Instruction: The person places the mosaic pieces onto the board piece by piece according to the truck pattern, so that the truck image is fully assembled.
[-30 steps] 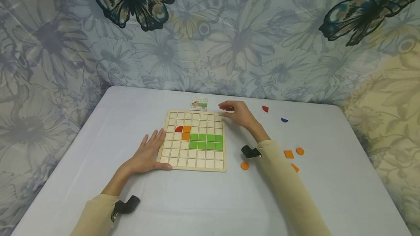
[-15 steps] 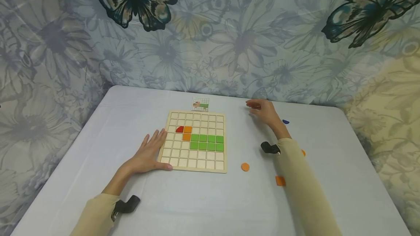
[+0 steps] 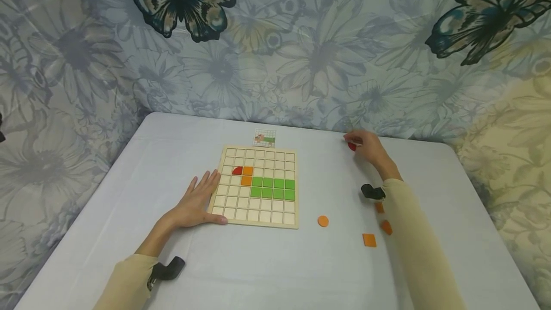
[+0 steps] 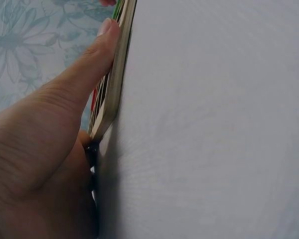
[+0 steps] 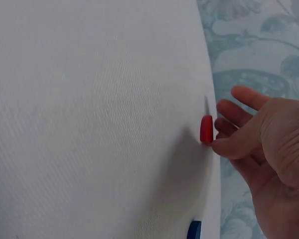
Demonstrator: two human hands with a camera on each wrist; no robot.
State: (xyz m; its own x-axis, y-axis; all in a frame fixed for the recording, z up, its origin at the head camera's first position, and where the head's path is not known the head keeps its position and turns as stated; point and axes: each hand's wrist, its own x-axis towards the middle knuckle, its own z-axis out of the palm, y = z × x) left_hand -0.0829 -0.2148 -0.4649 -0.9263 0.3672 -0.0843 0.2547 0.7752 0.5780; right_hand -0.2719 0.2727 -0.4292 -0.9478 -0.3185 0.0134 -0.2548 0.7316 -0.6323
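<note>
Rightward along the tabletop's point(image 3: 267, 267) far edge, the right hand point(image 3: 368, 147) has travelled from beside the board to the red piece point(image 5: 206, 130), while the left hand point(image 3: 193, 202) has stayed at the board. That red piece, a small, smooth, round-edged shape, lies near the far edge, right of its middle. Right thumb and fingers curve loosely beside it, with no grasp made; whether they touch it I cannot tell. Next to it sits a glossy blue piece point(image 5: 194, 230). Left of the tabletop's centre lies the board point(image 3: 258, 224), wood-toned and flat, a raised grid of square cells; the left hand spreads along its left edge, clenching nothing, thumb on the near edge. Set in the cells are eight green tiles point(image 3: 273, 188) in two rows, two square orange tiles point(image 3: 247, 176) and a red quarter-round point(image 3: 237, 171). Behind the board's far edge lies a thin printed card point(image 3: 264, 138). Towards the tabletop's near edge are a flat orange disc point(image 3: 323, 221) and an orange square point(image 3: 369, 240), with a tapered orange piece point(image 3: 386, 227) by the right sleeve point(image 3: 422, 248). Fine-woven white cloth covers the tabletop; beyond hangs a butterfly-and-flower backdrop point(image 3: 318, 61).
</note>
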